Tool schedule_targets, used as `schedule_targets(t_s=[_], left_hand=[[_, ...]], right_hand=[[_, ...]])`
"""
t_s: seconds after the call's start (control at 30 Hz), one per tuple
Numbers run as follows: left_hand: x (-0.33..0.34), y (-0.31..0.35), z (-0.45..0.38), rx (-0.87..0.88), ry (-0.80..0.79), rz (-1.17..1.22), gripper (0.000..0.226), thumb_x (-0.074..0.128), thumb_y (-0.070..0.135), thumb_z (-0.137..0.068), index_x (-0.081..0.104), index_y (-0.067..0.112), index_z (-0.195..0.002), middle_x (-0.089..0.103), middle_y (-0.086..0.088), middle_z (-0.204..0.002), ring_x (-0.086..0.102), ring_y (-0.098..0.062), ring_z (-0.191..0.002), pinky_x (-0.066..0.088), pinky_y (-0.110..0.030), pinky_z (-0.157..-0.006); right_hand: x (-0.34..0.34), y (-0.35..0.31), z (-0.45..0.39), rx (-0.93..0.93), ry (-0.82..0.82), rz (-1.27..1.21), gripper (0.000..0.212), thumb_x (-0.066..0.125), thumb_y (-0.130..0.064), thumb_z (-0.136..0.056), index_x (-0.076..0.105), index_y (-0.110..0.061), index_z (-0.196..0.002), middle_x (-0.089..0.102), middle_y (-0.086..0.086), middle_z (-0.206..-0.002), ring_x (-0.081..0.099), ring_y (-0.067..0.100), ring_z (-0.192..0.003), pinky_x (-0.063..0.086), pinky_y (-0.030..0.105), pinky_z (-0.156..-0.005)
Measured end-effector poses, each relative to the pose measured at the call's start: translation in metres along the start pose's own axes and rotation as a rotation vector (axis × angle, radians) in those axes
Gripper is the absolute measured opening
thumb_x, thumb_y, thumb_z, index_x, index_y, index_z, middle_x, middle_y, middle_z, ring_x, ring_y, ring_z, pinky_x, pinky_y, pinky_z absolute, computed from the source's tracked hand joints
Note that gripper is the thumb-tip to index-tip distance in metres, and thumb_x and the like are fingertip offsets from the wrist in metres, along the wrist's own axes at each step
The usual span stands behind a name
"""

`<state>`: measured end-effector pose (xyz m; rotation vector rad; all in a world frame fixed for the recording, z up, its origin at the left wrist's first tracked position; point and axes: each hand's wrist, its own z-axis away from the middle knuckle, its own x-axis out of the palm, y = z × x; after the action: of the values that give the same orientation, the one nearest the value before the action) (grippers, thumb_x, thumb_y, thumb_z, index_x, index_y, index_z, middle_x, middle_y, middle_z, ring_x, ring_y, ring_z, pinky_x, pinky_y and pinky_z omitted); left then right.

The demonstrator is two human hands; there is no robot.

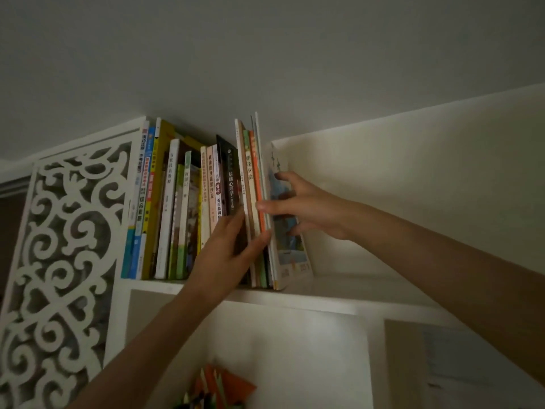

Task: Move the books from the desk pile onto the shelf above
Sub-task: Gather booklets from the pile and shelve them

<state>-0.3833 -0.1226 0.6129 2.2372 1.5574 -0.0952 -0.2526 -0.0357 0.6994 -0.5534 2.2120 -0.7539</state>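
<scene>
A row of upright books (pixel 177 208) stands on the white top shelf (pixel 324 296), filling its left half. At the row's right end is a thin picture book (pixel 290 246) with a blue and white cover. My right hand (pixel 306 205) lies flat against that cover, fingers spread and thumb on the front edges of the neighbouring thin books. My left hand (pixel 227 249) presses on the spines of the dark and thin books (pixel 250 184) just left of it, fingers apart. The desk pile is out of view.
A white fretwork side panel (pixel 62 261) closes the shelf on the left. The right half of the top shelf holds no books. Below are open white compartments; one holds orange and green folded paper items (pixel 218 388). The ceiling is close above the books.
</scene>
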Motion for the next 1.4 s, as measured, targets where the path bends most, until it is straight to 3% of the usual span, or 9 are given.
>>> schedule_targets(t_s=[0.13,0.27,0.43,0.5,0.6,0.7,0.87,1.13,1.4], left_hand=[[-0.009,-0.017,0.003,0.073,-0.003,-0.064,0.074,0.053,0.061,-0.08,0.006,0.049,-0.136,0.033,0.019,-0.133,0.031,-0.001,-0.127,0.03,-0.033,-0.108],[-0.01,-0.037,-0.007,0.084,0.016,-0.308,0.086,0.03,0.075,-0.068,-0.01,0.043,-0.137,0.033,0.004,-0.144,0.027,-0.017,-0.13,0.022,-0.041,-0.11],[-0.012,-0.038,-0.006,0.026,-0.004,-0.308,0.091,0.028,0.078,-0.064,-0.013,0.041,-0.136,0.017,-0.002,-0.152,0.018,-0.024,-0.137,0.019,-0.042,-0.11],[-0.013,-0.032,0.001,0.011,-0.041,-0.231,0.089,0.041,0.073,-0.072,-0.005,0.04,-0.141,0.02,-0.001,-0.152,0.017,-0.021,-0.137,0.017,-0.038,-0.11],[-0.016,-0.03,0.023,0.033,-0.015,-0.106,0.068,0.059,0.044,-0.085,0.025,0.032,-0.142,0.03,-0.002,-0.145,0.024,-0.018,-0.135,0.019,-0.03,-0.11],[-0.018,-0.024,0.053,0.135,0.039,-0.018,0.038,0.056,0.043,-0.081,0.051,0.035,-0.118,0.043,0.011,-0.127,0.037,-0.006,-0.123,0.028,-0.019,-0.106],[0.015,0.015,0.116,0.263,-0.104,0.106,0.019,0.048,0.039,-0.088,0.059,0.034,-0.104,0.05,0.021,-0.112,0.044,0.007,-0.109,0.033,-0.006,-0.092],[0.145,0.074,0.281,0.168,-0.614,0.33,0.024,0.046,0.035,-0.089,0.064,0.025,-0.102,0.058,0.017,-0.101,0.055,-0.005,-0.095,0.039,-0.026,-0.087],[0.262,0.161,0.479,-0.176,-1.203,0.518,0.015,0.055,0.03,-0.089,0.06,0.024,-0.101,0.059,0.004,-0.1,0.053,-0.004,-0.091,0.035,-0.003,-0.079]], right_hand=[[0.013,0.011,-0.006,-0.062,0.064,-0.056,0.067,0.069,-0.017,-0.084,0.033,-0.028,-0.14,0.051,-0.013,-0.102,0.055,0.02,-0.113,0.052,0.053,-0.087],[0.015,0.011,-0.008,-0.126,0.053,0.033,0.066,0.066,-0.018,-0.086,0.031,-0.033,-0.14,0.045,-0.016,-0.102,0.054,0.005,-0.092,0.056,0.033,-0.068],[0.028,0.011,-0.006,-0.26,0.138,0.285,0.062,0.065,-0.024,-0.087,0.033,-0.023,-0.141,0.046,-0.008,-0.123,0.05,0.017,-0.119,0.046,0.028,-0.096],[0.032,0.013,-0.001,-0.25,0.235,0.399,0.062,0.063,-0.032,-0.087,0.035,-0.017,-0.14,0.046,0.001,-0.134,0.048,0.014,-0.118,0.038,0.011,-0.089],[0.035,0.012,0.014,-0.137,0.3,0.443,0.068,0.062,-0.043,-0.086,0.033,-0.015,-0.141,0.044,0.0,-0.137,0.045,0.011,-0.118,0.035,0.016,-0.086],[0.035,0.007,0.05,-0.121,0.357,0.44,0.046,0.063,-0.038,-0.087,0.049,-0.018,-0.126,0.05,-0.007,-0.118,0.047,0.004,-0.102,0.039,0.014,-0.074],[0.032,0.017,0.159,-0.174,0.481,0.492,0.016,0.063,-0.021,-0.088,0.062,-0.019,-0.104,0.062,-0.01,-0.102,0.058,0.002,-0.091,0.046,0.01,-0.073],[0.029,0.125,0.386,0.444,0.292,0.614,0.012,0.061,-0.018,-0.089,0.061,-0.019,-0.101,0.061,-0.008,-0.093,0.057,0.004,-0.085,0.042,0.007,-0.07],[0.023,0.217,0.663,1.126,0.242,0.553,0.023,0.059,-0.011,-0.09,0.061,-0.005,-0.112,0.06,0.009,-0.11,0.057,0.024,-0.103,0.035,0.02,-0.079]])
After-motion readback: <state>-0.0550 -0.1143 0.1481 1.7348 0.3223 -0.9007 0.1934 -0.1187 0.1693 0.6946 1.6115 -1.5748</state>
